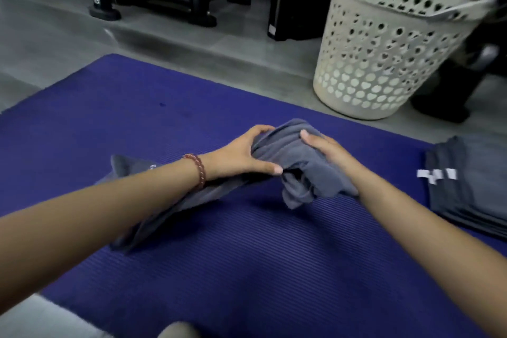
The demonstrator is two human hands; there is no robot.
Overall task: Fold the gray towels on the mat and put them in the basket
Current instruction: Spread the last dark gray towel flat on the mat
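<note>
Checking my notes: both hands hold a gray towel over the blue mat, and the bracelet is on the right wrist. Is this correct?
No: the head view shows the bracelet on the left wrist. The rest is right.

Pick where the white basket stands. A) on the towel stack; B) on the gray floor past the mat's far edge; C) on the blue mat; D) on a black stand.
B: the white basket stands on the gray floor just past the far edge of the blue mat, which bears the gray towel and the towel stack.
</note>
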